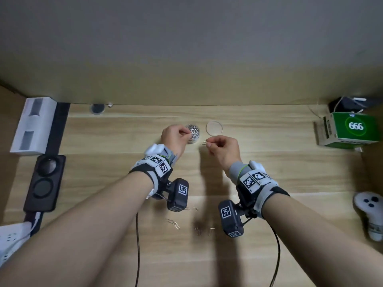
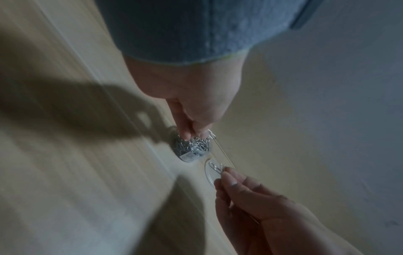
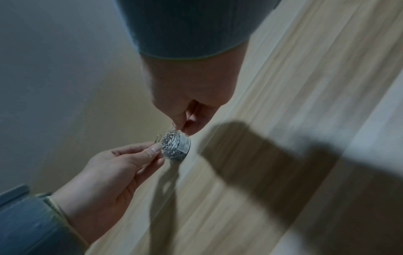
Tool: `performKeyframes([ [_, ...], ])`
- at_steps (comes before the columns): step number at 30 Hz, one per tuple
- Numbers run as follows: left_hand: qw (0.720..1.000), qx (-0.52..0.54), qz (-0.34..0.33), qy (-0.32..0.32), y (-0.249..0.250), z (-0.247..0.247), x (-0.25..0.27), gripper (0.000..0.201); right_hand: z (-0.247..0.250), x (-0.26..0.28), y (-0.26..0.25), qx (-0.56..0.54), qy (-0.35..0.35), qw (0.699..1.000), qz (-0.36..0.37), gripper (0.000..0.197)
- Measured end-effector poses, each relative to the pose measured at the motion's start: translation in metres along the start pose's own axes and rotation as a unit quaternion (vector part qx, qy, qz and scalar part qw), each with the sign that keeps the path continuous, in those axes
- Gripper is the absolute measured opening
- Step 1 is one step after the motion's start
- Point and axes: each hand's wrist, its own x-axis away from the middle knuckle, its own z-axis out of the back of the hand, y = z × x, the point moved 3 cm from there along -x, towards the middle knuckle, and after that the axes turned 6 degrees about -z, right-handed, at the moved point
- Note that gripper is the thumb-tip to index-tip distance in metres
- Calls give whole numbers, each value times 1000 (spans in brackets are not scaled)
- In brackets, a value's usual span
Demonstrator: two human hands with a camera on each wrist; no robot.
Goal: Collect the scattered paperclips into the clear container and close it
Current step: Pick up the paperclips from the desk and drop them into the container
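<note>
Your clear container [image 1: 193, 133] holds most clips; each hand, left hand [image 1: 174, 139] and right hand [image 1: 224, 151], pinches a paperclip [image 1: 203, 142]; several paperclips on the desk [image 1: 175, 223] remain; the lid [image 1: 215, 127] lies off.

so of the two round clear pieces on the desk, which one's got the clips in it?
The left one, the clear container under the left hand, packed with silver paperclips. The other disc, the lid, lies flat beside it with nothing in it, beyond the right hand.

dim indoor light | wrist views dark, motion-blurred — long soft shadows on wood | head view edges bowed
</note>
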Motion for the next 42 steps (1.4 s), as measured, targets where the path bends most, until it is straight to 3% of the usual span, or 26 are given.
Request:
performKeyframes([
  [7,1000,25,-12,-7,-8,-9,-17,24,-4,-26,-14,-21,10,1000,-16,21],
  [12,997,74,3,25,-16,3,-16,21,-25,-35,-37,-10,-17,1000,-4,17],
  [17,997,75,20,17,-34,22,-5,22,-40,-35,-52,28,-17,999,1,11],
  [20,995,90,45,13,-46,29,0,24,-41,-36,-49,7,-20,999,-24,17],
  [25,992,108,60,22,-53,39,5,26,-40,-16,-57,-69,-31,996,-39,44],
  [27,993,105,57,16,-53,42,10,26,-35,-5,-57,-74,-28,996,-37,35],
  [34,993,5,14,-120,-54,24,56,24,-3,24,-14,-12,14,998,-54,27],
  [37,977,-69,-36,-200,-56,13,88,30,12,44,19,36,19,996,-81,20],
  [42,950,-140,-124,-249,-55,-2,138,31,29,74,82,104,3,990,-93,20],
])
